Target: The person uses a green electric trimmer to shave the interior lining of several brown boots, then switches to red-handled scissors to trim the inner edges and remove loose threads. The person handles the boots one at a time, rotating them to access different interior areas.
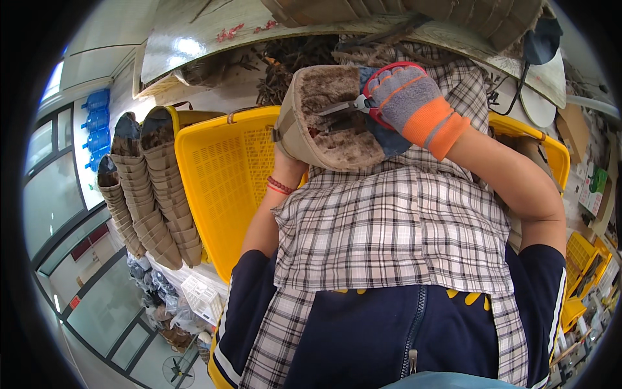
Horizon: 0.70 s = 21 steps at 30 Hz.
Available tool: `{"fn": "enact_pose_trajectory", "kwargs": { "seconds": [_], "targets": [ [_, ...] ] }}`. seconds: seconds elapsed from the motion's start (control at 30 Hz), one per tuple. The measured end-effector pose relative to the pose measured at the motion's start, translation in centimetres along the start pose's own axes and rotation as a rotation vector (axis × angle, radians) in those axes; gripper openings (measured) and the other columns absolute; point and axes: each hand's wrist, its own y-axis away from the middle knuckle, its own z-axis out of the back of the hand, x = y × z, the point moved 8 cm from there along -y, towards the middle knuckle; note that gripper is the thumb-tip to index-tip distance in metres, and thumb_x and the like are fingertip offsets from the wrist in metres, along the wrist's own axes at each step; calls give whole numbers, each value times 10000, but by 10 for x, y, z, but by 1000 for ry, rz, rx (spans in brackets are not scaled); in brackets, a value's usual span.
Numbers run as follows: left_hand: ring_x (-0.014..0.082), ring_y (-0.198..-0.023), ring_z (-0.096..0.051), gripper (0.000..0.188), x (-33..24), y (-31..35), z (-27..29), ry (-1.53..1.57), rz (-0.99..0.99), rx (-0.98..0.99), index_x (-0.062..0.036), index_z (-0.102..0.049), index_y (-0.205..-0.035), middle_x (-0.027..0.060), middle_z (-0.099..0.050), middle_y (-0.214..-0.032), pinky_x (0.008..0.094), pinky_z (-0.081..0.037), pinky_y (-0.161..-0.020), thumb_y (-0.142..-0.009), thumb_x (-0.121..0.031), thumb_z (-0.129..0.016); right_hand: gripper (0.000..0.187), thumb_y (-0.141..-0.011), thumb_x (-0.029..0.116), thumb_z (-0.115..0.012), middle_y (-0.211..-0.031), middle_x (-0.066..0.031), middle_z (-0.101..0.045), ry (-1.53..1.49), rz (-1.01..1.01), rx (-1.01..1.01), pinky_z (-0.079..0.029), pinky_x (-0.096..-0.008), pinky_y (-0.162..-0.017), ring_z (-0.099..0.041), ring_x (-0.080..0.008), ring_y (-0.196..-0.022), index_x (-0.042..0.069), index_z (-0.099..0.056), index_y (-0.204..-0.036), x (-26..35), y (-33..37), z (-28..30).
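Note:
A tan fabric tube lined with brown fur (337, 152), much like a knee warmer, is held up over my lap with its furry opening toward me. My left hand (288, 162) grips its left side from outside and below; most of its fingers are hidden behind the fabric. In a grey and orange glove, my right hand (409, 104) is closed round red-handled scissors (374, 104). Their metal blades reach left into the furry opening. Blue fabric shows at the tube's right side, partly under the glove. A checked apron (389, 220) covers my lap.
A yellow basket (217, 188) stands at my left and another yellow basket (558, 155) at my right. Stacks of similar tan tubes (155, 188) lean beyond the left basket. Ahead, a table (207, 39) carries more tan pieces (414, 10); dark scraps (304, 74) lie below it.

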Motion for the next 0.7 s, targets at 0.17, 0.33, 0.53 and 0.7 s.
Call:
{"fn": "enact_pose_trajectory", "kwargs": {
  "seconds": [0.17,0.33,0.53,0.7],
  "targets": [
    [241,-1157,-525,506,2,-3,5,9,20,16,-49,-408,-1320,112,-513,-1292,399,-451,-965,-926,-306,-595,207,-789,248,-644,-861,-81,-665,-61,-55,20,-514,-335,-671,-643,-220,-800,93,-660,-924,-7,5,9],
    [248,-1158,-525,529,3,-4,11,-18,10,-16,-52,-402,-1329,112,-506,-1299,407,-455,-964,-921,-324,-602,335,-748,383,-694,-882,-70,-651,-278,-121,-176,-485,-337,-757,-617,-224,-862,109,-653,-935,-31,24,14],
    [249,-1147,-533,519,4,-7,4,29,46,55,-64,-404,-1337,110,-508,-1297,415,-465,-951,-919,-296,-607,289,-749,335,-692,-828,-70,-661,-137,-102,-94,-496,-330,-702,-637,-228,-800,94,-662,-906,-12,18,13],
    [250,-1126,-545,490,3,-8,6,18,9,70,-77,-430,-1322,104,-521,-1278,406,-472,-936,-917,-285,-611,226,-768,309,-669,-777,-74,-671,-93,-61,77,-516,-343,-660,-651,-229,-763,93,-684,-833,-4,3,-9]
  ]
}}
